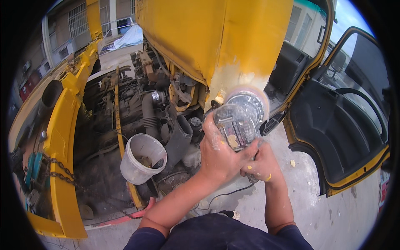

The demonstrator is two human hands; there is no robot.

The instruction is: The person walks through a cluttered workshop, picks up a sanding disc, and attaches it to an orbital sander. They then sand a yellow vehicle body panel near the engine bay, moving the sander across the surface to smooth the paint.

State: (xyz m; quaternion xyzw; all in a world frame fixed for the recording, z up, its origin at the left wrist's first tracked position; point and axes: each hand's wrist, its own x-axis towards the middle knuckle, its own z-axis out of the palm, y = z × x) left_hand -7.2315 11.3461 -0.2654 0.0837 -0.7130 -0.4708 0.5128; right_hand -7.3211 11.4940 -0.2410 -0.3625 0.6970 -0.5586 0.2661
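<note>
Both my hands grip a corded angle grinder or disc sander (235,126), its body smeared with dust and paint. My left hand (217,153) wraps the left side of the tool near its head. Lower down, my right hand (262,162) is closed round the rear handle, and flecks of yellow paint mark the skin. The round, blurred disc (264,101) lies against or just before a pale, sanded patch (229,75) at the lower rear corner of the yellow truck cab (250,34). Whether it touches the surface cannot be told.
A white plastic bucket (140,175) stands on the chassis at left, beside a black duct (178,137) and engine parts. The cab door (337,134) hangs open at right. A power cord (229,193) trails over the concrete. A chain (61,178) crosses the yellow frame (62,125).
</note>
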